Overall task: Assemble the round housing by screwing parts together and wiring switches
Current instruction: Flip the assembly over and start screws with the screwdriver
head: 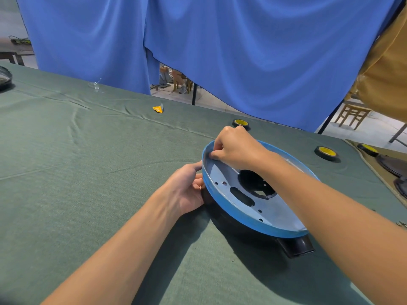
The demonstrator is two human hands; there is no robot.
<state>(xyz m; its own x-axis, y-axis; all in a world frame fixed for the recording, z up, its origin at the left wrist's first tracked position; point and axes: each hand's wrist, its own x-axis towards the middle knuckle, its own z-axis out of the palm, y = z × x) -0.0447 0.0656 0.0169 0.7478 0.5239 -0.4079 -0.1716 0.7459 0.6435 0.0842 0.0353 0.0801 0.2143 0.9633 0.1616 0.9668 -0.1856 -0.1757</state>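
Round housing [253, 208] sat tilted on worktop [88, 161], rt of centre. Left hand [187, 190] grip curled round its outer rim. Right hand [235, 150] grip pinched the rim's far-left edge. Step prob. needed a firm left brace & small, even pinches along the rim.

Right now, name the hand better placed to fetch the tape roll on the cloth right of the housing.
Right, probably. The tape roll lies on the side of the right hand, while the left hand holds the blue housing at its left rim and would have to cross over it.
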